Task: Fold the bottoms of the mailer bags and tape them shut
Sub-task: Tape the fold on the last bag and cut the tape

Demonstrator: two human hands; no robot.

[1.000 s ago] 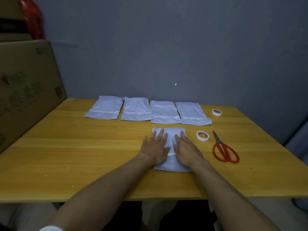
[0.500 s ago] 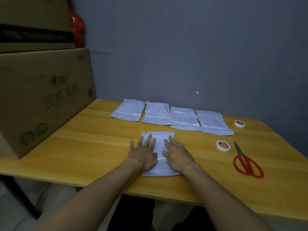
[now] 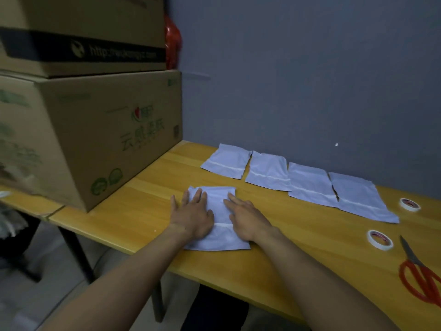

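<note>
Wooden table (image 3: 143,206), yellow top, set against a grey wall. One white mailer bag (image 3: 217,199) lies flat near the front edge, left of centre. Both hands are on it, palms down.

Left hand (image 3: 193,216): fingers straight and a little spread, laid over the bag's left half; the thumb sticks out left onto the bare wood.

Right hand (image 3: 248,220): fingers straight and close together, pointing far-left, pressing on the bag's right half. Neither hand pinches anything.

A white strip (image 3: 223,225) crosses the bag, showing in the gap between the two hands.

Far side, along the wall: row of four more bags (image 3: 309,183), side by side with edges touching or nearly so, each with a white strip across it.

Right of the hands: near tape roll (image 3: 380,239), with red-handled scissors (image 3: 422,275) just beside it, blades closed. Far tape roll (image 3: 409,204) sits by the row's right end.

Left end of table: lower cardboard box (image 3: 95,139), upper cardboard box (image 3: 83,32) stacked on it
</note>
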